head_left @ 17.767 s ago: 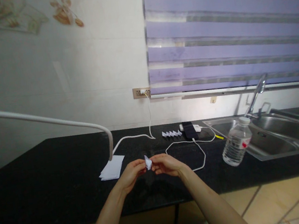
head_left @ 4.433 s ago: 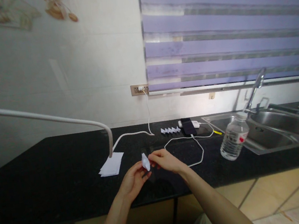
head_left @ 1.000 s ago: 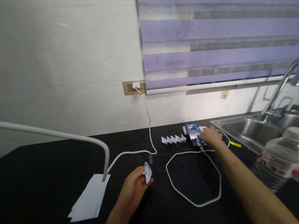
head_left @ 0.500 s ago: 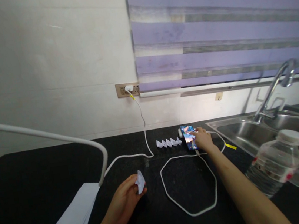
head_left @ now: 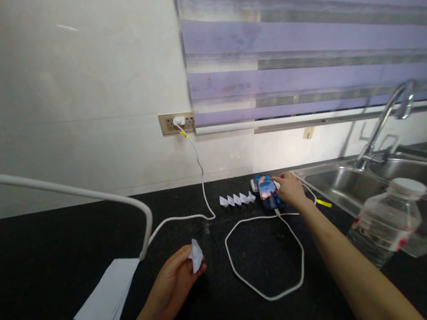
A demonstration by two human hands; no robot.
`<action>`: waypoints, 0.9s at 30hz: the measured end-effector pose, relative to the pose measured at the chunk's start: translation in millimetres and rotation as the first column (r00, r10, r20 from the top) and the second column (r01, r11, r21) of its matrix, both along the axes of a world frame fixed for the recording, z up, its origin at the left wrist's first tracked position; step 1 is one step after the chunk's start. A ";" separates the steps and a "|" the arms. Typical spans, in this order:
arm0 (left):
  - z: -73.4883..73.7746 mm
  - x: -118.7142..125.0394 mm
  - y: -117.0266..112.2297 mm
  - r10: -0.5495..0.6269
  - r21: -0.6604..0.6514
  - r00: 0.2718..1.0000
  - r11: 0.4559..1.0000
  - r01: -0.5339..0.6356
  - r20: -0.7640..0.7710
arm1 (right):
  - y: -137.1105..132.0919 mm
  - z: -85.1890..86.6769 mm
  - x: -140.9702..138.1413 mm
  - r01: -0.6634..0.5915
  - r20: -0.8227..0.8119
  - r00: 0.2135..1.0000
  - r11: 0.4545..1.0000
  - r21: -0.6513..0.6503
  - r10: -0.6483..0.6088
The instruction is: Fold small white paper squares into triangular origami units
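Between the thumb and fingers of my left hand [head_left: 175,279] is a small white folded paper boat [head_left: 196,255], held above the dark counter. My right hand [head_left: 290,189] reaches to a phone [head_left: 269,194] with a lit screen, its index finger stretched toward the screen's upper right and the other fingers curled in. Whether that fingertip touches the glass I cannot tell. Left of the phone, several similar folded paper boats [head_left: 237,200] stand in a row. A stack of white paper sheets [head_left: 104,299] lies left of my left hand.
A thick white cable or arm [head_left: 57,188] curves in from the left, its end by the sheets. A white charging cable [head_left: 272,298] loops across the counter [head_left: 205,316]. At right stand a water bottle [head_left: 387,222] and a steel sink [head_left: 332,177] with a tap [head_left: 382,121].
My right index finger has shifted from the middle of the phone screen to its upper right edge, and the screen picture has changed. My left hand still holds the paper boat.
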State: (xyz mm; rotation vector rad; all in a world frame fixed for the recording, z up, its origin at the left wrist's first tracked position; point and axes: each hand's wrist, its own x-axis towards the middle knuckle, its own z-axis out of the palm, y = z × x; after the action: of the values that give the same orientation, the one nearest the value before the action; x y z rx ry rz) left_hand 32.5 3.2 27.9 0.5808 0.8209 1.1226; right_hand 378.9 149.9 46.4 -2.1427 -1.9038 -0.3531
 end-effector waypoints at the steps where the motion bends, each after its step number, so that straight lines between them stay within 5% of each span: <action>1: -0.6 -0.2 0.6 -0.008 0.003 1.000 1.000 0.008 0.000 | -4.0 -1.4 -0.3 -0.004 0.010 1.000 1.000 -0.005 0.004; 17: -3.0 0.1 3.2 0.001 0.000 1.000 1.000 -0.001 0.004 | -28.7 -28.6 -9.4 -0.165 0.093 0.981 0.982 -0.087 0.173; 27: -4.6 -1.2 2.7 -0.020 0.022 1.000 1.000 0.020 0.000 | -29.5 -25.3 -1.6 -0.048 0.078 0.995 0.989 -0.137 0.059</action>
State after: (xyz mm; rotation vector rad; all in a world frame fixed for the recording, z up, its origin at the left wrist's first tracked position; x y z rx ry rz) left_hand 31.3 5.9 23.3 0.6058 0.8016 1.1141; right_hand 377.3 120.4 21.1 -2.1874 -2.0817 -0.3151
